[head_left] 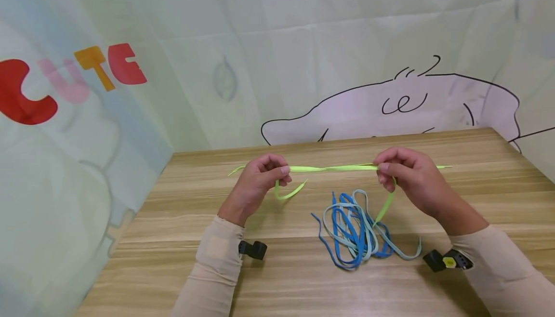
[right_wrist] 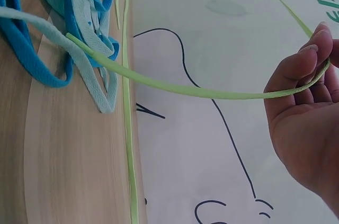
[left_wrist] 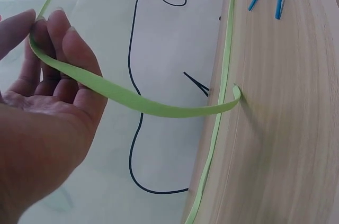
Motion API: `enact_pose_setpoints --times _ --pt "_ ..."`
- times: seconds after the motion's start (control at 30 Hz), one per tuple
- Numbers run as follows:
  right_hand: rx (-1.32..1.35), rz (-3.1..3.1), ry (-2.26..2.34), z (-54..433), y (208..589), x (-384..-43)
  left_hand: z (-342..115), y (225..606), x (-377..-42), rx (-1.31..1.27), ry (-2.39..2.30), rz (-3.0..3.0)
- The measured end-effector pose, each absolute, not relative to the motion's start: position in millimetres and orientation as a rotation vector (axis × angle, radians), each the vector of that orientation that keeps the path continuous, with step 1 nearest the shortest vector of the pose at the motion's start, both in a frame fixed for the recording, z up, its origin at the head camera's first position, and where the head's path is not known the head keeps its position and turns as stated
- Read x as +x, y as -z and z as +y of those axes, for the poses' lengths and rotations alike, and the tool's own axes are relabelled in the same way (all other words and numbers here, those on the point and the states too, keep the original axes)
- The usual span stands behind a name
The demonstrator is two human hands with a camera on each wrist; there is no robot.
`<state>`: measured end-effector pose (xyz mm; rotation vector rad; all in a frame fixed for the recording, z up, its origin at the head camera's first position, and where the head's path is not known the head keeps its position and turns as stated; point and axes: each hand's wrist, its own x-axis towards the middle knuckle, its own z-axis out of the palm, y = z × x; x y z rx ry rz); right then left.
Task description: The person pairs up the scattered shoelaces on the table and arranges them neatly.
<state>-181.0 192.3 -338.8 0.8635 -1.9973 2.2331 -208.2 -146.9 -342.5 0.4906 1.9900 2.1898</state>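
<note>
My left hand and right hand stand apart above the table, each pinching a flat yellow-green shoelace between thumb and fingers. The lace runs nearly straight from one hand to the other. A loose end hangs below each hand; the right one reaches down in front of the pile. A second yellow-green shoelace lies stretched along the table near its far edge, mostly hidden behind the held one in the head view. Nearer me lies a loose pile of blue shoelace and light blue shoelace.
The wood-grain table ends at a printed cloth backdrop behind and to the left. Dark wrist-worn devices sit on both of my sleeves.
</note>
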Motion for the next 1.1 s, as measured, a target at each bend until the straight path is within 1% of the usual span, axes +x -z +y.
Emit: enact_pose_setpoints --times 0.53,1.1 --pt "0.751 -1.944 -2.269 200 339 -186 -147 339 -207 0.515 -2.178 2.004" --pt "0.640 -1.882 -2.264 210 338 -196 -143 335 -222 0.500 -2.135 2.050"
